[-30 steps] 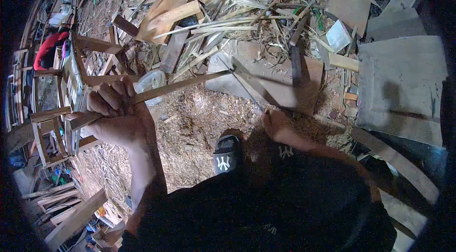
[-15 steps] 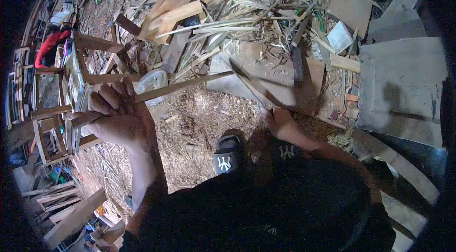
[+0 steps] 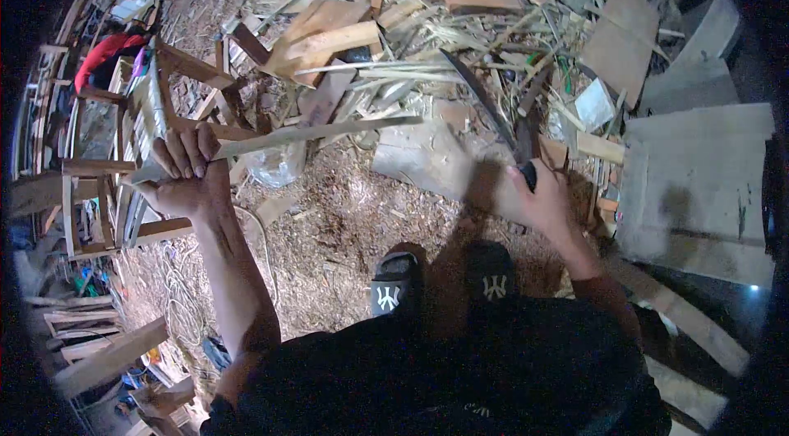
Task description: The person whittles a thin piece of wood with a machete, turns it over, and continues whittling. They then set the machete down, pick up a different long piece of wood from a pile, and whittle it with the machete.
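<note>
My left hand (image 3: 187,169) is closed around one end of a long, thin wooden strip (image 3: 329,130). The strip reaches across to the right, and its free end is above a flat board (image 3: 411,158) on the ground. My right hand (image 3: 549,199) grips the black handle of a machete (image 3: 491,111). The machete's dark, slightly curved blade slants up and left, its tip near the scrap pile. In this view a gap separates the blade from the strip's free end.
Offcuts and split sticks (image 3: 403,70) pile up ahead. Wooden frames (image 3: 99,169) stand at left, near a coiled rope (image 3: 182,296). A large grey panel (image 3: 699,181) is at right. Shavings surround my sandals (image 3: 394,284). A clear plastic bag (image 3: 275,163) lies behind the strip.
My right hand has moved right and slightly up, carrying the machete from beside the strip's free end out to the right. The strip's outer end has shifted slightly up and right.
</note>
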`<state>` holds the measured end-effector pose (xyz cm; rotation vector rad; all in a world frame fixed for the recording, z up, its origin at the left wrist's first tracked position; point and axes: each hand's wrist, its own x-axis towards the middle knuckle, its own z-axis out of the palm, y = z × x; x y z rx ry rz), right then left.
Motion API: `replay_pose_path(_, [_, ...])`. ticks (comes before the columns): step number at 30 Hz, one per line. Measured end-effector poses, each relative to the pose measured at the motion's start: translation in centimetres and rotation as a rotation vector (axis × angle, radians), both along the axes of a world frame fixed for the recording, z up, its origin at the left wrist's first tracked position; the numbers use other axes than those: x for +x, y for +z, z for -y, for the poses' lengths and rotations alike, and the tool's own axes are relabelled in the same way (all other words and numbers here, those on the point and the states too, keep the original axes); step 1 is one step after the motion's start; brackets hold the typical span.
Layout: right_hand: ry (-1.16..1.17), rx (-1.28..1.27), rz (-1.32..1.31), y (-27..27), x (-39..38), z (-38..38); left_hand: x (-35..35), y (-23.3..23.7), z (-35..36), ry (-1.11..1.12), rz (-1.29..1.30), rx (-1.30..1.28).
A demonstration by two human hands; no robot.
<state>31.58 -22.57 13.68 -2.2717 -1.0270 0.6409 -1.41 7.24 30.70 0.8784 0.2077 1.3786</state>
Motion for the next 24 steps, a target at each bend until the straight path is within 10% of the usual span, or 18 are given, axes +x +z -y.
replay_pose_path(11, [0.205,-0.421,0.455,1.4,7.8,-1.4,-3.7,-1.4,-2.6,0.102,0.171,-0.122])
replay_pose_path(18, [0.652,0.047,0.408,14.1,6.3,-6.5,-2.3,-1.4,-2.2,0.053,0.338,-0.261])
replay_pose_path(24, [0.836,0.219,0.400,14.6,3.2,-11.1,-1.2,-2.7,-2.4,0.141,0.461,-0.343])
